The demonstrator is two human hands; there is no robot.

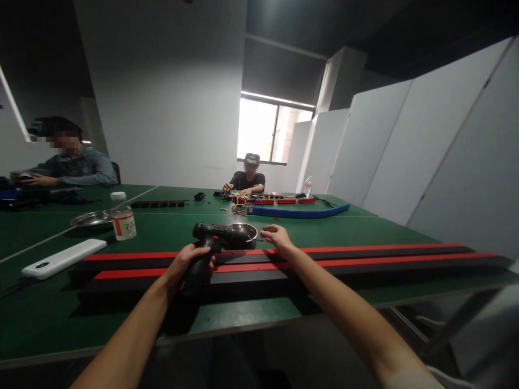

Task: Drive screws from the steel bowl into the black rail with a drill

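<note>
My left hand [194,258] is wrapped round the grip of a black cordless drill [205,232], which points to the right. A thin bit [254,240] sticks out of its chuck. At the tip of that bit is my right hand [277,237], its thumb and fingers pinched together; whatever they hold is too small to make out. Behind the chuck stands a round metal bowl [250,230], partly hidden by the drill. Below both hands lie two long black bars with red top strips, a rear bar [324,250] and a front bar [324,265].
On the left of the green table [243,316] are a white elongated device [65,259], a labelled plastic jar [124,221] and a metal dish [91,218]. Farther back lie a blue curved strip [298,210] and coloured wires [239,202]. Two people sit at the table, one left, one opposite.
</note>
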